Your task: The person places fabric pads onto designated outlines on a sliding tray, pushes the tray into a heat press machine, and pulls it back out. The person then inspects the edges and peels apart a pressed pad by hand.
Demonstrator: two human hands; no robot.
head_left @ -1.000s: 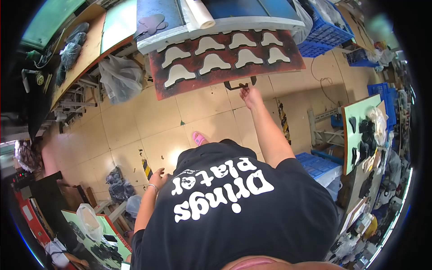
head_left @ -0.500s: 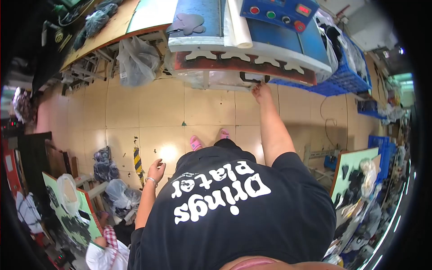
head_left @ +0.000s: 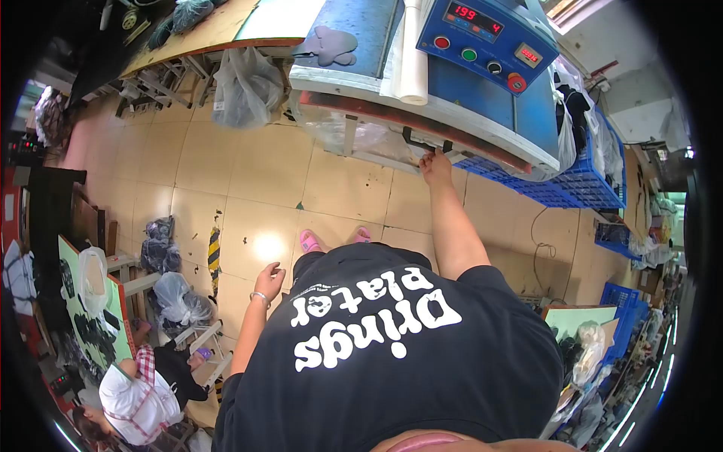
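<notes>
My right hand (head_left: 436, 166) is closed on the black handle (head_left: 423, 142) at the front of a red tray (head_left: 482, 149). The tray is almost entirely inside the blue machine (head_left: 482, 105), with only its front edge showing; the cut pieces on it are hidden. My left hand (head_left: 269, 281) hangs beside my body over the floor, fingers apart, holding nothing. A white roll (head_left: 413, 68) and some flat grey pieces (head_left: 328, 46) lie on the machine's top, beside a control panel (head_left: 486, 41) with lit red digits.
Blue crates (head_left: 580, 184) with bags stand right of the machine. A clear plastic bag (head_left: 245, 87) hangs by the bench at the upper left. Another person (head_left: 139, 392) sits at a green-topped table (head_left: 83, 301) at the lower left. A cable (head_left: 541, 245) lies on the floor.
The red tray has slid into the machine with my right hand at its handle, so its pieces have gone out of sight. My view has shifted, bringing the control panel and the other person into view.
</notes>
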